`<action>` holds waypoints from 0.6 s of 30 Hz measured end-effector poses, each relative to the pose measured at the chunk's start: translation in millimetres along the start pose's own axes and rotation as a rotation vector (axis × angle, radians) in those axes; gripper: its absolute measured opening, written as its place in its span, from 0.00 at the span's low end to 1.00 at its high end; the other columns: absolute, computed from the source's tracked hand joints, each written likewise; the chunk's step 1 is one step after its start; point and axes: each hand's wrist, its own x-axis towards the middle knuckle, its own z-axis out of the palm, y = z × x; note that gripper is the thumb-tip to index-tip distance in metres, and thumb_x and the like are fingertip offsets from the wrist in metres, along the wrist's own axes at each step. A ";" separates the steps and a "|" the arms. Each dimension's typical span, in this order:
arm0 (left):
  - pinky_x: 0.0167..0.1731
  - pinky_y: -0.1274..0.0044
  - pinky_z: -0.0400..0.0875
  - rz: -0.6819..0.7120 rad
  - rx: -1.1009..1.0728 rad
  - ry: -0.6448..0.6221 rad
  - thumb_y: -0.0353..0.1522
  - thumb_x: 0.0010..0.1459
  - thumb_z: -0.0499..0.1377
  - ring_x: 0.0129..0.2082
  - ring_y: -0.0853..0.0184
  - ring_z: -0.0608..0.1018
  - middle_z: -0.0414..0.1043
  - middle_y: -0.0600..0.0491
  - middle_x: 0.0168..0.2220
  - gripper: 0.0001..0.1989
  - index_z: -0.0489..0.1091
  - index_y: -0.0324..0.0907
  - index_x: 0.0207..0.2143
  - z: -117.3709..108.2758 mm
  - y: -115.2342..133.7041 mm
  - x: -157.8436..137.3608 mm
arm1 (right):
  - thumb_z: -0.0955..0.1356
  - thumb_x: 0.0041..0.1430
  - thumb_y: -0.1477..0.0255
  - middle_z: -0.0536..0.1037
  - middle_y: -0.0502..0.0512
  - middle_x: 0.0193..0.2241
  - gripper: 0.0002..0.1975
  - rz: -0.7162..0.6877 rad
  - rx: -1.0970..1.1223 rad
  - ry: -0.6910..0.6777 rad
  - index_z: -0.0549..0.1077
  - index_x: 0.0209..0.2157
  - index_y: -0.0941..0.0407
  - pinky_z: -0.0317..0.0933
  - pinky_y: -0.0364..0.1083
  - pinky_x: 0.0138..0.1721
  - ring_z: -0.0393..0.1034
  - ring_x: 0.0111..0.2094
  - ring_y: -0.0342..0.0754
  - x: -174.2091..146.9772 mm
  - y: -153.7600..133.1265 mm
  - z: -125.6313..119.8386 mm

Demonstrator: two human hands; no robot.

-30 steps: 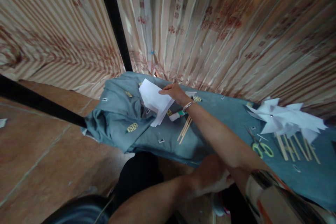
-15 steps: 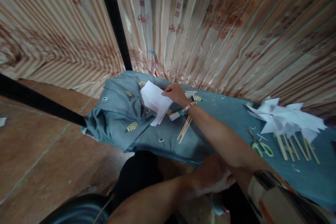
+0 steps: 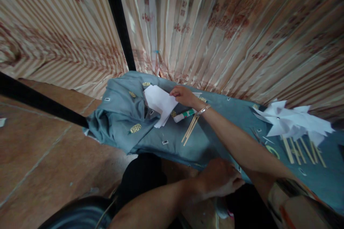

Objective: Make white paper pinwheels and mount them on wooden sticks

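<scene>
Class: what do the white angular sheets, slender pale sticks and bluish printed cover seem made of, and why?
White angular sheets: probably matte paper; thin, crisp edges. Slender pale sticks: likely unvarnished wood or bamboo; straw colour, no shine. Bluish printed cover: seemingly dull fabric; soft wrinkles, fibre unclear.

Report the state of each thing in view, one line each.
White papers: stacked, edges uneven.
Green-and-white tube: lying on its side.
Loose sticks: lying side by side.
Pinwheels: assembled, lying overlapped.
Scissors: lying down, partly hidden.
Cloth: rumpled toward the left end.
Curtain: hanging in folds.
Right hand: at the papers' edge.
Left hand: curled, palm hidden.
</scene>
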 end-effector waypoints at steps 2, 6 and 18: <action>0.35 0.76 0.73 0.011 0.031 -0.027 0.35 0.65 0.57 0.35 0.63 0.81 0.80 0.49 0.34 0.12 0.77 0.38 0.33 -1.9 1.1 0.0 | 0.66 0.43 0.86 0.75 0.62 0.52 0.21 -0.071 -0.051 -0.047 0.77 0.40 0.60 0.63 0.53 0.54 0.71 0.52 0.54 -9.7 0.3 -1.3; 0.34 0.76 0.72 0.017 0.066 -0.047 0.35 0.65 0.57 0.34 0.63 0.82 0.81 0.50 0.33 0.13 0.77 0.38 0.32 -4.4 2.9 0.1 | 0.64 0.47 0.89 0.63 0.68 0.63 0.24 -0.284 -0.272 -0.101 0.73 0.46 0.60 0.60 0.57 0.59 0.59 0.64 0.58 -29.0 -4.5 -1.7; 0.33 0.78 0.70 0.016 0.088 -0.070 0.36 0.66 0.57 0.35 0.63 0.82 0.80 0.51 0.32 0.14 0.77 0.38 0.31 -10.1 6.7 1.0 | 0.61 0.64 0.84 0.79 0.71 0.40 0.14 -0.466 -0.858 -0.205 0.79 0.38 0.65 0.65 0.55 0.43 0.69 0.48 0.61 -37.4 -39.5 -13.8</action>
